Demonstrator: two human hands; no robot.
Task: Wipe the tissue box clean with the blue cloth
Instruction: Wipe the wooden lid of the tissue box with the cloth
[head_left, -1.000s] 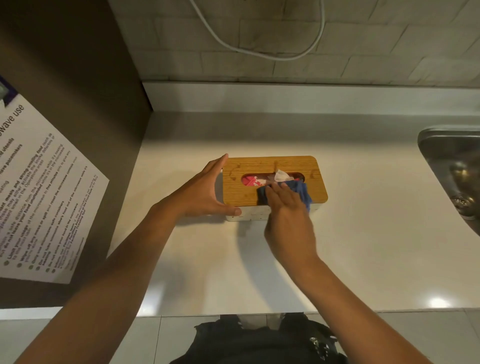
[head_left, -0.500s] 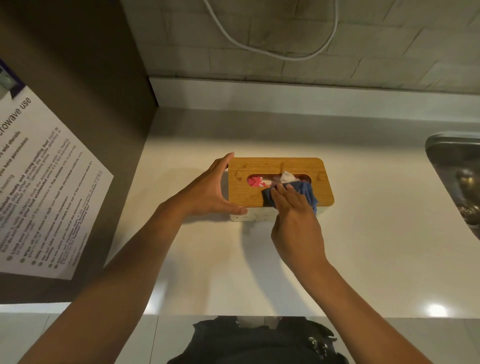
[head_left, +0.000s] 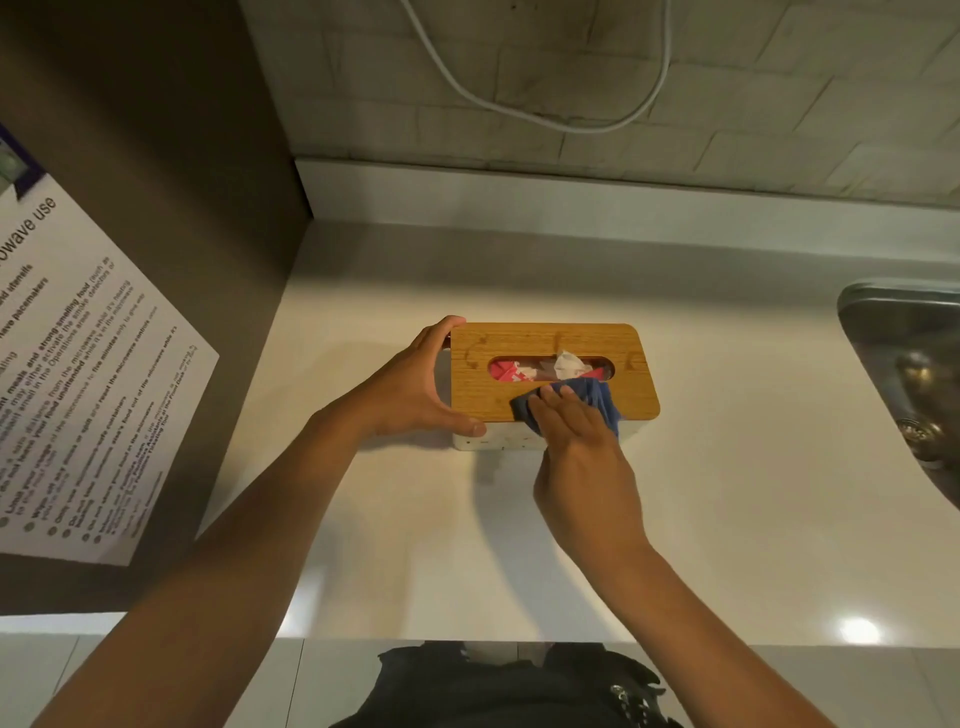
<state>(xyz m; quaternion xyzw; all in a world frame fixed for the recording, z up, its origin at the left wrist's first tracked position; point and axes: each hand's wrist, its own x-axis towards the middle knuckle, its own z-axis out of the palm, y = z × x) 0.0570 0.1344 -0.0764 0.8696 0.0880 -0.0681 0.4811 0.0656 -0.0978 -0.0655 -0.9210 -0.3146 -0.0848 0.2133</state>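
- The pale countertop (head_left: 727, 493) carries the whole job, with a steel sink (head_left: 914, 374) at its right edge and a printed microwave notice (head_left: 88, 374) on the dark panel to the left.
- The tissue box (head_left: 524, 444) sits near the middle of the counter, its wooden lid (head_left: 550, 340) facing up and a white tissue (head_left: 569, 364) poking through the slot.
- The left hand (head_left: 415, 389) braces the box's left end, fingers spread over the far corner and thumb along the near edge; that hold should stay firm so the box does not slide under the strokes.
- The right hand (head_left: 576, 431) lies flat with fingers together, pressing the cloth onto the lid's near edge, just below the slot.
- The blue cloth (head_left: 597, 395) is bunched under those fingers; spreading it wider would likely cover more lid per pass.
- Strokes are best kept along the wood and clear of the slot, since the cloth could snag the tissue.
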